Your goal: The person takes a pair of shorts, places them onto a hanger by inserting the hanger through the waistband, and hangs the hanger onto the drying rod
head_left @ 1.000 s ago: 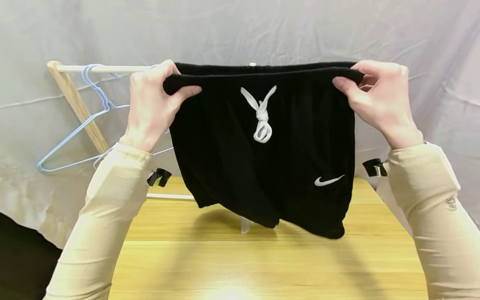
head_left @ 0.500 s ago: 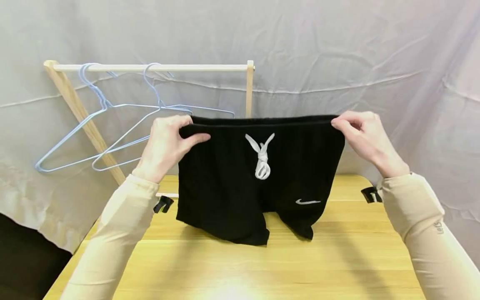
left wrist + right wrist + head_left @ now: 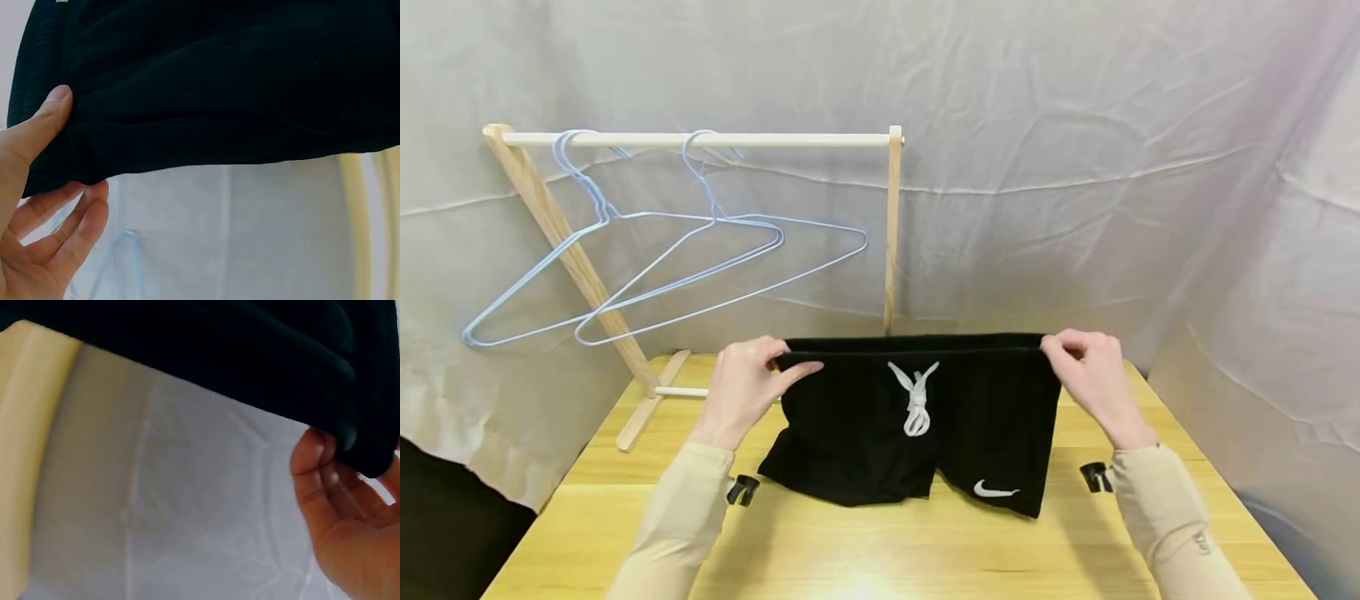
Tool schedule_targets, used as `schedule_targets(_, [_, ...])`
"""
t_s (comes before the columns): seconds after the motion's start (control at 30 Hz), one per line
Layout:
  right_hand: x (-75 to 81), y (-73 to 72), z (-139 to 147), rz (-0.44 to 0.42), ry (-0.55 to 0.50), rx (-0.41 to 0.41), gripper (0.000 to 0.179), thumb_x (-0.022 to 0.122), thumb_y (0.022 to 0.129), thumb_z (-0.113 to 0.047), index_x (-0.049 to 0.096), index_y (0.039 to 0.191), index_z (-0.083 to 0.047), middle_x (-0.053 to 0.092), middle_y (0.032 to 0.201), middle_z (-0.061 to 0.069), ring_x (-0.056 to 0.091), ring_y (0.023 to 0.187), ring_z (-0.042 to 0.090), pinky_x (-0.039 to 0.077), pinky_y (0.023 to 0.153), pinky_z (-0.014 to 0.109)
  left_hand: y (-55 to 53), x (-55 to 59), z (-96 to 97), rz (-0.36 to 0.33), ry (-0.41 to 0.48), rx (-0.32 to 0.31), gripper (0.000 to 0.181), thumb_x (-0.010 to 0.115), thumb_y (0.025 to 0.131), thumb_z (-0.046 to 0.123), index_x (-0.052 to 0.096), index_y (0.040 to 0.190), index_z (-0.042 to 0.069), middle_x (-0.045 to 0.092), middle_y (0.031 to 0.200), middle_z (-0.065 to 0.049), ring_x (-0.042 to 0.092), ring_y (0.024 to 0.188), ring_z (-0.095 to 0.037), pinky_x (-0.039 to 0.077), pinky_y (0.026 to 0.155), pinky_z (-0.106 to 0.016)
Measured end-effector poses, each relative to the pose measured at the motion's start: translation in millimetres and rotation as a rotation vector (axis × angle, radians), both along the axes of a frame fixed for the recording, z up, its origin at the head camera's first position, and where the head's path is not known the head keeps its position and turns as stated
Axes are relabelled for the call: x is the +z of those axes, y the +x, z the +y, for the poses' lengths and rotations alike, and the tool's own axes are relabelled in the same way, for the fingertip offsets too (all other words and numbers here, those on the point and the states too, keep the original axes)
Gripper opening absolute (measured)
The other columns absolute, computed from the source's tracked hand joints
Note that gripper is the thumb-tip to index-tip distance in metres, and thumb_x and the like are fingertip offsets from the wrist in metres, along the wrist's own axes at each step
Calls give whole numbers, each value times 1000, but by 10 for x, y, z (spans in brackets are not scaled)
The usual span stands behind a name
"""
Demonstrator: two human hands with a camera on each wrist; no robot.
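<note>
A pair of black shorts (image 3: 865, 425) hangs stretched between both hands, front facing the head camera. It has a white knotted drawstring (image 3: 917, 404) at the waist and a white swoosh (image 3: 995, 489) on one leg. My left hand (image 3: 743, 387) pinches one end of the waistband, thumb on the front and fingers behind. At the opposite end, my right hand (image 3: 1093, 379) grips the waistband corner. In the left wrist view the thumb (image 3: 53, 112) presses on the dark cloth. The right wrist view shows curled fingers (image 3: 319, 481) at the cloth's corner. The leg hems hang low over the table.
A wooden table (image 3: 820, 554) lies beneath the shorts. On its back left stands a wooden rack (image 3: 891, 225) with a white rail (image 3: 790, 140), from which several light blue wire hangers (image 3: 715, 218) hang. Grey cloth (image 3: 1037, 167) covers the back and sides.
Both hands have lowered the shorts from high in front of the rack to close over the table. More of the rack and hangers now shows. Both grips on the waistband stay.
</note>
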State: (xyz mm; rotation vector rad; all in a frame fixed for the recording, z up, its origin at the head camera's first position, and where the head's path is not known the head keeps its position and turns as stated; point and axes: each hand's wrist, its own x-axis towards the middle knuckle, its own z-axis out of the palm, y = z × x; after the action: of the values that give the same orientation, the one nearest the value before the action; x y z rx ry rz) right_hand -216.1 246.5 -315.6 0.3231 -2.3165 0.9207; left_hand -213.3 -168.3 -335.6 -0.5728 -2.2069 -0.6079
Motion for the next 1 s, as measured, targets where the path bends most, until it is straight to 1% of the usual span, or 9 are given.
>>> schedule_targets(0.1, [-208,3,-34,34,-8,-14,34,60,87,-4,56,55,-15,42,53,-5,34,51,1,30,54,18,22,-182,10,-22,18,15,50,91,70,33,45,55,17,46,55,6,36,49,-3,35,50,-21])
schedule_targets(0.23, [-433,6,-52,69,-51,-44,41,58,85,-1,44,50,-17,35,52,-6,27,49,-2,25,52,19,37,-327,58,-42,44,12,54,91,70,35,42,55,18,34,55,8,29,50,-2,28,50,-20])
schedule_targets(0.37, [-641,6,-71,92,-97,-57,41,60,84,1,50,49,-19,42,53,-7,31,49,-4,28,52,16,76,-440,78,-19,50,38,53,91,69,35,42,55,19,37,56,9,29,51,-2,27,50,-19])
schedule_targets(0.47, [-777,12,-83,130,-107,-36,36,60,82,3,58,52,-17,50,55,-5,35,51,-5,31,54,14,126,-510,87,-8,28,43,48,92,68,34,47,56,20,44,56,9,33,53,-2,32,51,-19])
schedule_targets(0.57, [-868,36,-111,172,-114,-10,30,59,80,6,66,57,-11,61,60,2,43,57,-11,37,58,8,173,-583,109,-13,-11,46,46,92,69,35,50,57,18,49,56,7,41,54,-6,40,54,-23])
schedule_targets(0.7, [-944,88,-142,169,-119,16,26,58,81,8,71,66,-8,69,70,7,49,66,-15,42,62,7,224,-689,149,-123,-45,86,42,89,71,43,57,59,19,56,61,8,57,63,-14,48,60,-31])
schedule_targets(0.8, [-996,119,-130,147,-116,25,27,58,83,9,72,69,-10,69,73,6,48,65,-13,42,62,8,252,-747,180,-259,-48,111,37,86,73,50,66,64,20,64,71,7,65,73,-18,53,65,-35])
schedule_targets(0.9, [-1041,139,-114,136,-113,39,27,59,85,9,72,71,-11,68,73,5,48,66,-10,41,63,6,273,-783,215,-361,-40,107,37,83,75,53,74,73,18,73,86,2,70,85,-22,56,76,-41])
schedule_targets(1.0, [-1073,163,-108,117,-101,64,26,61,87,8,72,74,-12,68,75,4,48,69,-8,41,65,7,297,-793,247,-440,-9,94,40,80,77,54,79,82,14,75,97,-3,71,96,-25,56,86,-45])
